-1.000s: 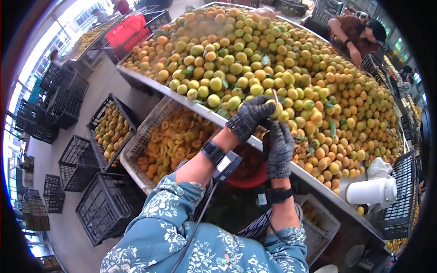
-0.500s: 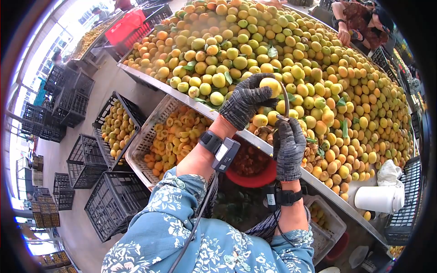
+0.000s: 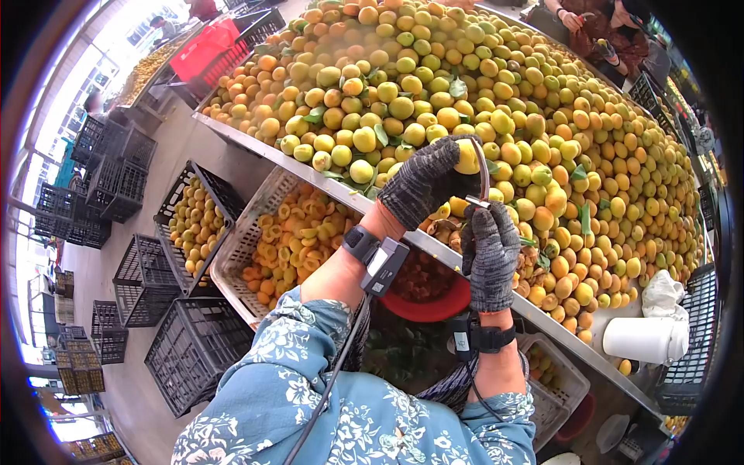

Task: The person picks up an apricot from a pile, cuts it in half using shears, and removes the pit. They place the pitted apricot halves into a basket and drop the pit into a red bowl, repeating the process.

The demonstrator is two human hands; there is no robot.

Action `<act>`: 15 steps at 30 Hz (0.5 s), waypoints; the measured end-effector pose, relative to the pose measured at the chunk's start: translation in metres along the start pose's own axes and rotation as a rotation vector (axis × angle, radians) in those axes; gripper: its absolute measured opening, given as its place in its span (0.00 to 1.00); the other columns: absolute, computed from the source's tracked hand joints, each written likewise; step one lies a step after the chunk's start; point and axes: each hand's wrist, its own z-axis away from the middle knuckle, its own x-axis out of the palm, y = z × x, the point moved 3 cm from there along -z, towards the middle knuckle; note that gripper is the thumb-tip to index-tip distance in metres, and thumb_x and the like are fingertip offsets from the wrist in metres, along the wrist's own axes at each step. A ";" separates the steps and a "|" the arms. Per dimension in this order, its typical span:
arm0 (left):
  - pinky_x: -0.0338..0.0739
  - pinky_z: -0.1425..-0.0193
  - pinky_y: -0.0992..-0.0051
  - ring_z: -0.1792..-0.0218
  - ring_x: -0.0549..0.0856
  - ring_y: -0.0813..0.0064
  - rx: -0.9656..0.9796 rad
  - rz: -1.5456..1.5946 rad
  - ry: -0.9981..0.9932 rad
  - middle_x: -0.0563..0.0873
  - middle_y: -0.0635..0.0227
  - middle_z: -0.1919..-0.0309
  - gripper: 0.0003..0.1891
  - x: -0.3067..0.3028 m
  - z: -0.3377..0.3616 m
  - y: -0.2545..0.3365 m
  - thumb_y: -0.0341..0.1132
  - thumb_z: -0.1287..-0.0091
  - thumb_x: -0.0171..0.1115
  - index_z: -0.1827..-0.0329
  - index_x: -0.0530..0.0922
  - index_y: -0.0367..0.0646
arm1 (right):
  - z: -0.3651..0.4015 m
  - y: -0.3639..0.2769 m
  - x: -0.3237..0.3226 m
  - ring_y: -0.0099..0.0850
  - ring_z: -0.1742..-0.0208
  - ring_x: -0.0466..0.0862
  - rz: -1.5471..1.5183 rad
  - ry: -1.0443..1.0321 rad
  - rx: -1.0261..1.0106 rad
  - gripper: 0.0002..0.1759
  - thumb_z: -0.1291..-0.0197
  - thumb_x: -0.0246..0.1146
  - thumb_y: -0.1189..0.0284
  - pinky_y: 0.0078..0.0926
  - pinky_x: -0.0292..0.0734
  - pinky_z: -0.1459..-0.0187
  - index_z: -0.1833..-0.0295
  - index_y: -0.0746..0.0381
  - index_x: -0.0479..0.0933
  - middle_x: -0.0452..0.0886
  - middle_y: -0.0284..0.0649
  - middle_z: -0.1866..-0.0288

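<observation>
My left hand, in a dark knitted glove, has its fingers wrapped round a yellow apricot above the edge of the fruit pile. My right hand, gloved the same way, grips a curved metal tool. The tool's thin curved part rises along the right side of the held apricot. Between the hands and the pile's edge lie some brown, torn scraps. Below the table edge are a white crate of opened apricot halves and a red basin with reddish-brown pieces.
A metal table edge runs diagonally under the pile. Black crates stand on the floor at left. A white container is at the right edge of the table. Another person works at the far upper right.
My left hand has moved slightly down with the apricot, which now sits deeper in the fingers. The tool has turned a little. The far person's arms have shifted.
</observation>
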 end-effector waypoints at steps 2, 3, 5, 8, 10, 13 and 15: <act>0.80 0.43 0.64 0.52 0.84 0.64 0.014 0.005 0.042 0.82 0.59 0.54 0.24 -0.008 -0.002 -0.008 0.44 0.29 0.59 0.38 0.71 0.35 | -0.003 0.003 0.000 0.11 0.84 0.65 0.051 0.011 -0.025 0.09 0.31 0.59 0.67 0.10 0.56 0.84 0.56 0.60 0.78 0.73 0.24 0.78; 0.80 0.43 0.64 0.52 0.84 0.64 0.017 0.005 0.039 0.82 0.59 0.54 0.24 -0.012 -0.003 -0.011 0.44 0.29 0.59 0.38 0.71 0.35 | -0.003 0.003 0.001 0.11 0.84 0.65 0.052 0.010 -0.029 0.09 0.31 0.59 0.67 0.10 0.56 0.84 0.56 0.60 0.78 0.73 0.24 0.78; 0.80 0.46 0.68 0.53 0.84 0.73 -0.011 0.051 0.036 0.83 0.67 0.54 0.18 -0.016 -0.004 -0.015 0.44 0.29 0.58 0.43 0.76 0.42 | -0.001 0.001 0.002 0.11 0.85 0.65 0.082 0.059 -0.062 0.08 0.31 0.59 0.67 0.11 0.56 0.85 0.56 0.61 0.78 0.73 0.24 0.78; 0.80 0.46 0.68 0.53 0.84 0.72 -0.024 0.093 0.013 0.84 0.67 0.54 0.16 -0.015 -0.004 -0.014 0.43 0.28 0.57 0.45 0.77 0.43 | -0.001 0.002 -0.001 0.11 0.84 0.65 0.073 0.040 -0.038 0.08 0.31 0.59 0.67 0.11 0.57 0.84 0.56 0.60 0.78 0.74 0.23 0.77; 0.80 0.46 0.68 0.53 0.84 0.72 -0.031 0.110 -0.024 0.84 0.67 0.55 0.15 -0.015 -0.006 -0.016 0.43 0.28 0.57 0.45 0.77 0.43 | -0.001 0.001 0.001 0.11 0.83 0.66 0.072 0.036 -0.031 0.08 0.31 0.59 0.67 0.10 0.58 0.83 0.55 0.60 0.79 0.74 0.23 0.76; 0.81 0.46 0.68 0.52 0.84 0.71 -0.006 0.105 0.068 0.83 0.67 0.55 0.15 -0.016 -0.004 -0.020 0.42 0.28 0.58 0.45 0.77 0.44 | 0.001 0.002 0.003 0.10 0.80 0.68 0.030 0.050 -0.010 0.08 0.31 0.58 0.68 0.10 0.60 0.80 0.55 0.59 0.79 0.75 0.23 0.74; 0.81 0.45 0.68 0.52 0.84 0.71 0.010 0.096 0.157 0.83 0.67 0.55 0.15 -0.019 -0.003 -0.022 0.42 0.28 0.57 0.45 0.77 0.44 | 0.000 0.004 0.001 0.10 0.78 0.69 0.090 0.034 -0.032 0.08 0.31 0.58 0.68 0.09 0.63 0.78 0.55 0.59 0.79 0.76 0.23 0.72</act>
